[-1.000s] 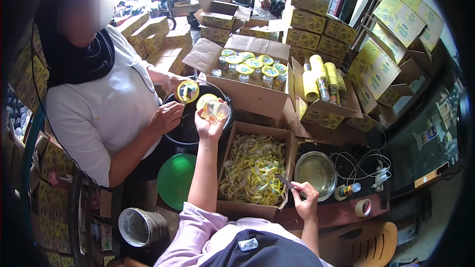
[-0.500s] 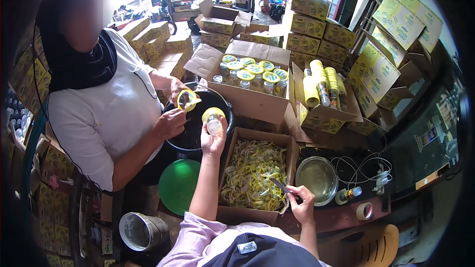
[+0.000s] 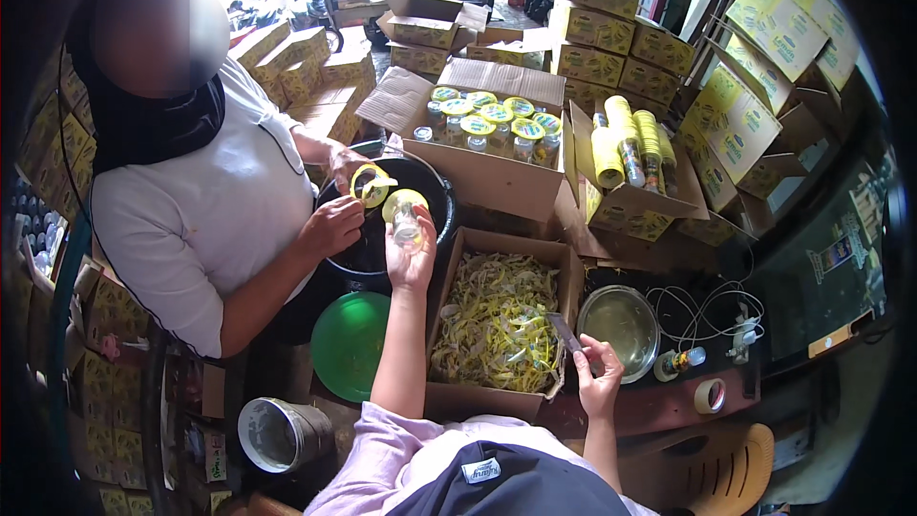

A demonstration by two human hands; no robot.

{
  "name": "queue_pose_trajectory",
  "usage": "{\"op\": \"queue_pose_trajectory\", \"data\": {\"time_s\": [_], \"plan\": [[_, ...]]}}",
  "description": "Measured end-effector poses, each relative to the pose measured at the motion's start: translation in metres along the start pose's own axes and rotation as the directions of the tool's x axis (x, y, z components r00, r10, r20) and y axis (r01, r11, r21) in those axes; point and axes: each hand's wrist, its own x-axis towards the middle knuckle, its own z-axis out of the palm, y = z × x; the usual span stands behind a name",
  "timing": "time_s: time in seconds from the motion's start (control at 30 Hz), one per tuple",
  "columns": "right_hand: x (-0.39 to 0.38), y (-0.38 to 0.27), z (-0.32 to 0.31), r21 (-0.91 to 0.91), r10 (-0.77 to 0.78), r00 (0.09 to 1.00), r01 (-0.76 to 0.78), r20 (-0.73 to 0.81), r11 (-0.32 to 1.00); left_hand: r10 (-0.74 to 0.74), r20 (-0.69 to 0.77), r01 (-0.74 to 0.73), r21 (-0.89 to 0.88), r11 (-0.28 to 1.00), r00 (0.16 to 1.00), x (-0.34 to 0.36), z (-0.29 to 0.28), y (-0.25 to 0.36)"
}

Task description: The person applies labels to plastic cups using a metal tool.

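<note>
My left hand (image 3: 411, 258) grips a clear container with a yellow lid (image 3: 405, 210), raised over the black bucket (image 3: 429, 183). In my right hand (image 3: 599, 373) is a flat dark blade (image 3: 564, 331), held over the right side of a cardboard box of yellow shredded scraps (image 3: 482, 311). Just left of my container, a co-worker's hands (image 3: 334, 225) work at another yellow-rimmed piece (image 3: 370, 186) above the bucket.
A co-worker (image 3: 201, 201) stands left. A box of lidded containers (image 3: 487, 177) and one of stacked yellow lids (image 3: 669, 196) are behind. A green basin (image 3: 344, 363), white bucket (image 3: 282, 435), steel bowl (image 3: 621, 334), tape roll (image 3: 710, 397) and cables (image 3: 702, 311) surround the scrap box.
My left hand has risen and turned the container, then lowered slightly. My right hand, with the blade, has moved a little rightward. The co-worker's piece has tilted, showing a raised strip.
</note>
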Motion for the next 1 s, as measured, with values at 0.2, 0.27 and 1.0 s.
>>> {"op": "queue_pose_trajectory", "data": {"time_s": [0.2, 0.27, 1.0], "plan": [[0.000, 0.008, -0.004, 0.096, 0.083, 0.996, -0.082, -0.010, 0.992, -0.007, -0.001, 0.007, 0.031, 1.000, 1.000, -0.007, 0.000, -0.012], [0.000, 0.008, -0.007, 0.112, 0.104, 0.994, -0.102, -0.014, 0.988, -0.079, 0.005, 0.079, 0.013, 0.997, 0.997, -0.013, 0.010, -0.028], [0.002, 0.013, -0.003, 0.323, 0.250, 0.967, -0.253, 0.051, 0.912, -0.052, -0.156, 0.059, 0.037, 0.998, 0.986, -0.032, 0.000, -0.030]]}}
